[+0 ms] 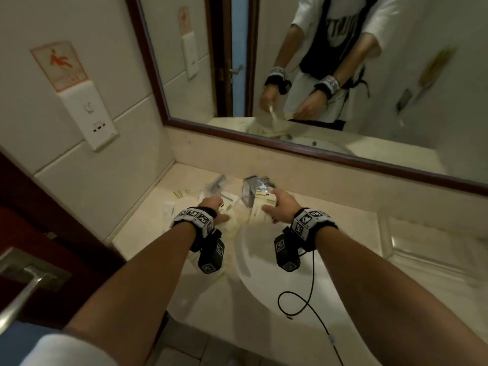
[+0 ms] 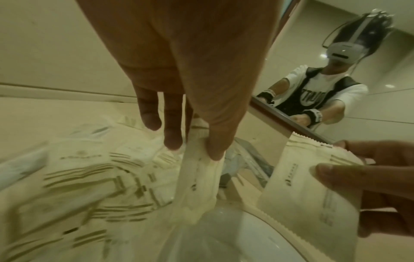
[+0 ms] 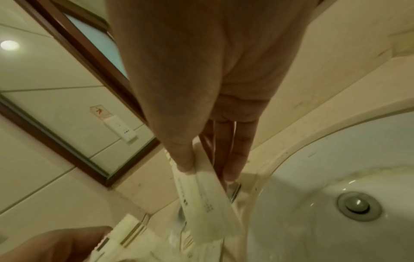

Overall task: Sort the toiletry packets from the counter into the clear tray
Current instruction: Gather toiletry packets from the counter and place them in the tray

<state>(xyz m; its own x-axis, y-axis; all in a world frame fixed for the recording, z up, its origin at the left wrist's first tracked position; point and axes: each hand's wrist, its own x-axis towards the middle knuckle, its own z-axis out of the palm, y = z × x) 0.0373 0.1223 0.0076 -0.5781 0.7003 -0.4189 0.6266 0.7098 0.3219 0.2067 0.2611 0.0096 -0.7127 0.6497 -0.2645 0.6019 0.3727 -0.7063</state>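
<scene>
Packets hang from both grips. The left hand [image 2: 179, 70] pinches a soft cream packet [image 2: 197, 187] between thumb and fingertips, the packet dangling straight below the pinch with the other fingers [image 2: 149, 113] loose beside it. The right hand [image 3: 201, 88] pinches a flat printed sachet [image 3: 206, 203] by its top edge, the rest hanging free under the thumb.

Both holds are only at the edge, so a quick swing toward the tray could likely pull either packet loose; below the right grip the sink basin [image 3: 325, 177] lies open, and a dropped sachet would probably slide toward the drain [image 3: 358, 206].

Just under and left of the left grip lies the heap of packets [image 2: 89, 177] on the counter [image 1: 330, 207]; motion smears its print, so no count is possible. Beyond both hands stands a clear tray [image 1: 250, 188], glinting and hard to outline. A second clear tray-like shape [image 1: 422, 247] sits well right of the right grip; which one is the target cannot be told. Farthest, the mirror [image 1: 343, 75] cuts off the reflection.
</scene>
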